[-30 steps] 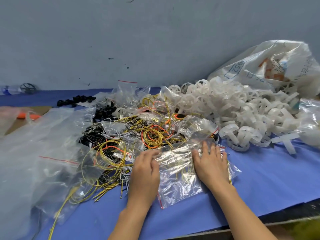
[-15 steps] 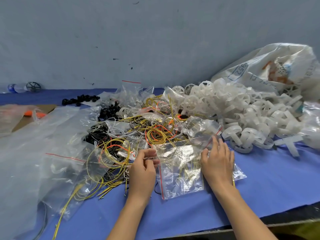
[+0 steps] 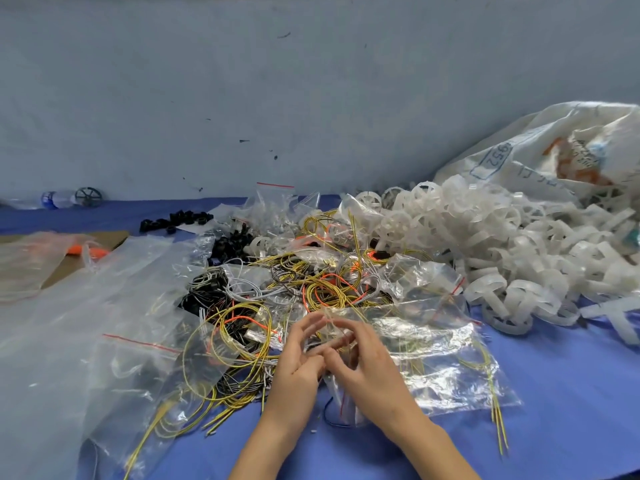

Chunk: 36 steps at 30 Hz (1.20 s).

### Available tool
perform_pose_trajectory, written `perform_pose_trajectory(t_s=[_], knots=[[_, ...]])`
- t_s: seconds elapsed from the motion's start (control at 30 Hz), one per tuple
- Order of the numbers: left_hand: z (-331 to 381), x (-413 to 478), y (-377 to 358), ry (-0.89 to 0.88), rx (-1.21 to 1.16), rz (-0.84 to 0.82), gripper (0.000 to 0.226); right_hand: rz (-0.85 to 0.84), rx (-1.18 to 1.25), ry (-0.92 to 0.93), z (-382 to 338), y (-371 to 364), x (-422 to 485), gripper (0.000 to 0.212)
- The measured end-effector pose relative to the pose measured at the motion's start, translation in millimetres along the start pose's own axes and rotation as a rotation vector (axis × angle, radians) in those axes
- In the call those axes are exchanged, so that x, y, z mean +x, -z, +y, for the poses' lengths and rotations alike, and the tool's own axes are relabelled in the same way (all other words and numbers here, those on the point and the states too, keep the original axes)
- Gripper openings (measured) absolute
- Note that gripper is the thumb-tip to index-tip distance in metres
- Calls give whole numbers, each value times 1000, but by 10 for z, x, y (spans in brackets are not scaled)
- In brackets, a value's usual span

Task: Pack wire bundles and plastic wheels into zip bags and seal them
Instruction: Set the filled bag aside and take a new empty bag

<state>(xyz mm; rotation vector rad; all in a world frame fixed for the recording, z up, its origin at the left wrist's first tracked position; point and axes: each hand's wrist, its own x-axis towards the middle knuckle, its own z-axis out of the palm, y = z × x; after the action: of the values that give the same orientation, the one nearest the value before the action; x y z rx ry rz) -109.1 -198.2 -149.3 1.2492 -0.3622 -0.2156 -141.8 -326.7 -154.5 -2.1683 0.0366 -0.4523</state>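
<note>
**Zip bag (image 3: 346,408) pinched at the front of the heap**

Small and clear with a red strip, it sits low in the middle, right in front of the person, its lower end down by the blue table cover (image 3: 571,393). The left hand (image 3: 298,370) and the right hand (image 3: 369,374) meet over it, fingers curled, each pinching the clear plastic near its top. The bag is blurred, so I cannot tell what is inside it or whether its mouth is closed.

Just behind the hands lies a tangle of wire bundles (image 3: 311,285), yellow, orange, white and black, some loose and some already in clear bags. A flat bag (image 3: 450,368) with yellow wires in it lies just to the right of the right hand, and a few wire ends poke out past its edge.

At the back right, white plastic wheels (image 3: 485,244) are heaped up against a printed white sack (image 3: 554,157) that leans on the grey wall. To the left, large clear bags (image 3: 86,306) spread over the cover. Behind the wires is a cluster of small black parts (image 3: 176,220), and a bottle (image 3: 57,199) lies at the far left by the wall.
</note>
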Motion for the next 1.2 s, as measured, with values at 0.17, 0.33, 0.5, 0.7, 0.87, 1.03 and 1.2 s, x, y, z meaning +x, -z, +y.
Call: perform_pose_trajectory(t_s=[0.17,0.33,0.5,0.7,0.87,1.03,1.2], knots=[[-53,41,-17,14,121,-40,50,141,69,-48,115,-3,27,30],[-139,14,-38,-44,493,-80,46,290,191,-83,192,255,106,24],[-131,-23,-81,-169,704,-117,39,322,134,-84,277,502,177,23],[166,58,-55,-161,602,-94,34,197,-58,48,44,448,300,21],[511,230,515,-278,1069,-17,27,34,-190,82,105,581,155,18],[603,336,1013,-318,1570,75,27,-1,-175,43,164,531,106,19],[574,327,977,-301,1609,-24,30,-28,-198,38,103,536,155,19]])
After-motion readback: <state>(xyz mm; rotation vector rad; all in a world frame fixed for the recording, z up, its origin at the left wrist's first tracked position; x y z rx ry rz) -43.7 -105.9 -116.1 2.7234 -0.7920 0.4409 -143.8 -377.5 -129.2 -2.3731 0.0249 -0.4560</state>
